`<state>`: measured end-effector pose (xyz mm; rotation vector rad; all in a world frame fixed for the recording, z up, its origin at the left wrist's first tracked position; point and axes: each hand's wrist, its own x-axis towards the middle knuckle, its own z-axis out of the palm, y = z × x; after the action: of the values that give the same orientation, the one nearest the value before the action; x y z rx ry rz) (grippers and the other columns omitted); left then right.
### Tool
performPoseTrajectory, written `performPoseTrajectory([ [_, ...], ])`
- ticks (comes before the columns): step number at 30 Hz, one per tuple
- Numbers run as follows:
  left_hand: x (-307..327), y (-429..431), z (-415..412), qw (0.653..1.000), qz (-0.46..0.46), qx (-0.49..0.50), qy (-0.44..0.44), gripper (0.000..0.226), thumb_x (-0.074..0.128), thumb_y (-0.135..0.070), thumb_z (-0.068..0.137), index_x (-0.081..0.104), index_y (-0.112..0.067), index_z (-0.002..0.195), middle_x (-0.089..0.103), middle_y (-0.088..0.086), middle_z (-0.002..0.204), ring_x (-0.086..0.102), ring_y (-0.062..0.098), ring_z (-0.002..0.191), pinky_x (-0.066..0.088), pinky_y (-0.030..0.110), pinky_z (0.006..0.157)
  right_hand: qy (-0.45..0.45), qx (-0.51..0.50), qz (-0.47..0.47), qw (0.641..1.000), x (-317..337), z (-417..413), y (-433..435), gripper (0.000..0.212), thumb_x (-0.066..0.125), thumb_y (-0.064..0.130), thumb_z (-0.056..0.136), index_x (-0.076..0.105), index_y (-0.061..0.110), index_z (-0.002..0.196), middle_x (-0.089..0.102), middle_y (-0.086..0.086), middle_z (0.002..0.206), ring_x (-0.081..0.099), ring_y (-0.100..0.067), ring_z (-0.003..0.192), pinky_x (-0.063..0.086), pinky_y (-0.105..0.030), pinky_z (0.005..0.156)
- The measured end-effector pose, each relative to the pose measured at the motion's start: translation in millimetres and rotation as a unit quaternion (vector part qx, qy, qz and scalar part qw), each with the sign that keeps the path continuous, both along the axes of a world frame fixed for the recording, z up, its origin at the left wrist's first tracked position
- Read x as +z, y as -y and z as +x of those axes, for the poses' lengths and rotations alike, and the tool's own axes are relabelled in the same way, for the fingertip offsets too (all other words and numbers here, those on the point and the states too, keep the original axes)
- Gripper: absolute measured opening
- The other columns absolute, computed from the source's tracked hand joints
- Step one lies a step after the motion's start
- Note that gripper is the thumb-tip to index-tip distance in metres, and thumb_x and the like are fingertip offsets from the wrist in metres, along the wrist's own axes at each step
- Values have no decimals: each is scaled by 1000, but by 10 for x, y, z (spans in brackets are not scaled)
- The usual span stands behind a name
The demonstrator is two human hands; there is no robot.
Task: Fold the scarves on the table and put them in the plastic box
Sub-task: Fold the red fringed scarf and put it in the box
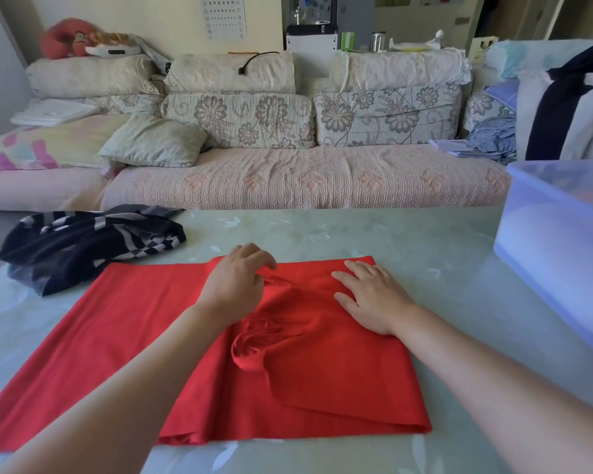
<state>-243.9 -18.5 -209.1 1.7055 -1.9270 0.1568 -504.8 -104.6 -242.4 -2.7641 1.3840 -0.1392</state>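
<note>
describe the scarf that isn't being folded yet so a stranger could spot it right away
Start at the pale green table in front of the floral sofa. At its far left corner, behind the spread red scarf, lies a crumpled heap, the dark scarf. It alone is navy with pale stripes and checks, bunched rather than flat.

No legible text, wall chart (224, 17) above the sofa (288, 179) shows rows of marks, too blurred
</note>
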Motion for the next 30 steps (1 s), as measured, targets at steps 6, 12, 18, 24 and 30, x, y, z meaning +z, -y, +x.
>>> performPoseTrajectory([
  [6, 65, -604, -152, 973, 176, -136, 65, 52, 43, -1, 59, 68, -30, 96, 61, -13, 98, 55, 14, 96, 49, 32, 77, 54, 76, -20, 995, 253, 93, -582, 25, 58, 47, 87, 58, 30, 104, 52, 4, 107, 56, -22, 106, 43, -35, 91],
  [12, 3, -1000, -334, 939, 216, -161, 214, 62, 56, -15, 74, 51, -44, 128, 49, -16, 129, 43, 7, 118, 38, 28, 97, 22, 80, 94, 992, 256, -96, -1159, 42, 63, 63, 78, 60, 35, 109, 53, 9, 109, 56, -16, 108, 45, -33, 92],
  [18, 96, -1145, -293, 985, 86, -82, 124, 22, 50, -31, 74, 67, -31, 87, 65, -15, 88, 62, 13, 89, 47, 32, 78, 11, 37, 55, 998, 209, -239, -1454, 86, 44, 84, 65, 48, 37, 136, 49, 8, 128, 46, -17, 123, 38, -36, 105],
  [24, 127, -1310, -272, 986, 26, -92, 135, 15, 56, -35, 75, 63, -29, 87, 62, -15, 74, 60, 10, 75, 49, 32, 73, -13, 46, -32, 998, 204, -212, -1563, 60, 59, 30, 84, 46, 28, 143, 48, 0, 123, 52, -25, 114, 41, -39, 98],
  [30, 75, -1441, -250, 942, 193, -112, 251, 21, 58, -33, 74, 62, -32, 95, 65, -16, 93, 57, 5, 94, 38, 26, 90, -61, 80, 29, 995, 441, -504, -1521, 63, 50, 0, 81, 52, 33, 135, 48, 1, 117, 54, -24, 111, 42, -33, 89],
])
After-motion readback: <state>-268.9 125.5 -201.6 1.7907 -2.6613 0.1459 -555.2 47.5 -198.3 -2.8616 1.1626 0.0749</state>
